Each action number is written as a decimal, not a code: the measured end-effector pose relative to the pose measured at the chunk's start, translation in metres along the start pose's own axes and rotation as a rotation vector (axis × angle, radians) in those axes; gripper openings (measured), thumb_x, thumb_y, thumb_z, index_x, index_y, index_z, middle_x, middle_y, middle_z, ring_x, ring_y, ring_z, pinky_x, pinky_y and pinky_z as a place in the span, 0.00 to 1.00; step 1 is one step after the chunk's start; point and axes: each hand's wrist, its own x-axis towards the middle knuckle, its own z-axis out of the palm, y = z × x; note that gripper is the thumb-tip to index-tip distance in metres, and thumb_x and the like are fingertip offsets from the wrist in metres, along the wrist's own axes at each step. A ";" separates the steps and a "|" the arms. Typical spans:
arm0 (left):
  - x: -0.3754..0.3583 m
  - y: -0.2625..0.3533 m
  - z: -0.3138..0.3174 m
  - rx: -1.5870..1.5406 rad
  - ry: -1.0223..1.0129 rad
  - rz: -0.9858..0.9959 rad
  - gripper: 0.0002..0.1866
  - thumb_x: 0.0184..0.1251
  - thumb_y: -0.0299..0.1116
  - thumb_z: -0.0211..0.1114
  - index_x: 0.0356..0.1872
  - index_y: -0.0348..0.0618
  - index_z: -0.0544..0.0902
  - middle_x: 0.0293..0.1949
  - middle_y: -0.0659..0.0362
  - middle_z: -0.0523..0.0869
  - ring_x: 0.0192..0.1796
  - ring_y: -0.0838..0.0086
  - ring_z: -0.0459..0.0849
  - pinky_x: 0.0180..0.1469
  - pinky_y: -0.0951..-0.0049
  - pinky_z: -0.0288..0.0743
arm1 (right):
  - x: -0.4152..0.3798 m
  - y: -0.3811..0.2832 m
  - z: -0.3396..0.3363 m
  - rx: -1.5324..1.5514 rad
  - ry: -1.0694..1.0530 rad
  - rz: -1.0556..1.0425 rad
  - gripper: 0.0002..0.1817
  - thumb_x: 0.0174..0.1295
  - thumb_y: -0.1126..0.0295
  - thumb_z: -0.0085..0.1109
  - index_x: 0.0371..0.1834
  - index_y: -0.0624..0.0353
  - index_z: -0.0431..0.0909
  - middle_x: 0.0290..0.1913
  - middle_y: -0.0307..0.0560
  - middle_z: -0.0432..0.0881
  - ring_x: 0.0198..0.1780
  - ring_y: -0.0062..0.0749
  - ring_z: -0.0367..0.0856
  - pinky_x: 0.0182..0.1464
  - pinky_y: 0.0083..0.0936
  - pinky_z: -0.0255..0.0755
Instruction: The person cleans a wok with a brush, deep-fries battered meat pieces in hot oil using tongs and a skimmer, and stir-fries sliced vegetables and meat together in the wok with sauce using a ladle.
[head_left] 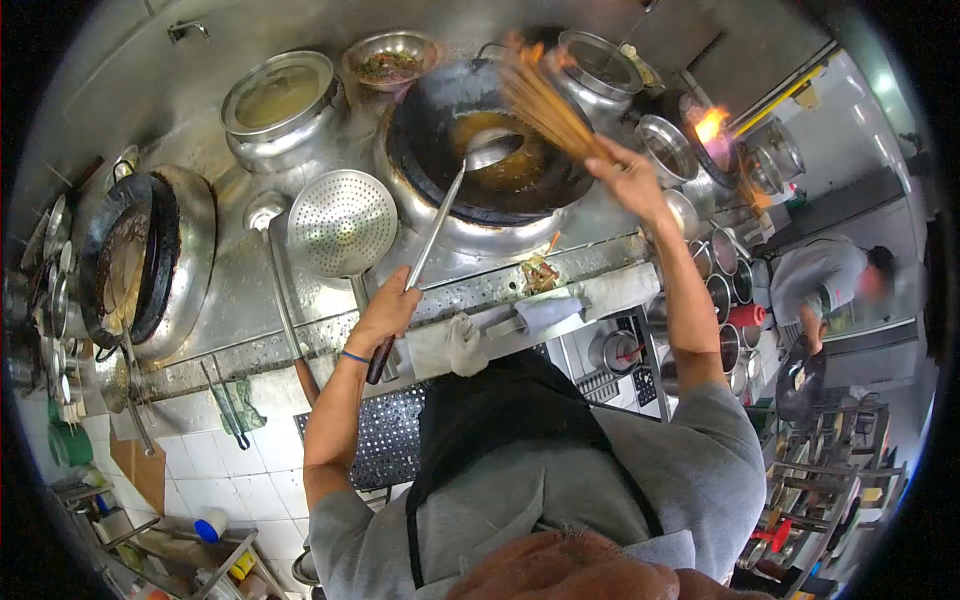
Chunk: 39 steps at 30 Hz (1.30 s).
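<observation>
My left hand (pixel 388 308) is closed round the handle of a long metal ladle (pixel 493 148), whose bowl hangs over the large dark wok (pixel 430 125). Brownish liquid shows in the bottom of the wok. In my right hand (pixel 628 178) is a bundle of thin wooden sticks, a bamboo brush (pixel 545 105), tilted up and to the left over the wok's right side. Small orange flames show by the brush's far end. A round perforated skimmer (pixel 342 223) lies left of the wok, its handle passing near my left hand.
Another wok (pixel 125 265) stands at the far left. Behind are a lidded pot (pixel 280 100) and a bowl of food (pixel 390 62). A flame (pixel 711 125) burns at the right. Further right, another person (pixel 820 275) holds a dark pan (pixel 800 380).
</observation>
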 end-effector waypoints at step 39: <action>0.114 0.081 0.411 0.279 0.009 0.084 0.20 0.63 0.29 0.59 0.56 0.32 0.74 0.40 0.34 0.84 0.44 0.37 0.83 0.48 0.46 0.77 | -0.142 0.241 -0.080 1.309 0.033 0.323 0.18 0.68 0.67 0.57 0.59 0.60 0.70 0.45 0.53 0.82 0.38 0.37 0.84 0.36 0.36 0.83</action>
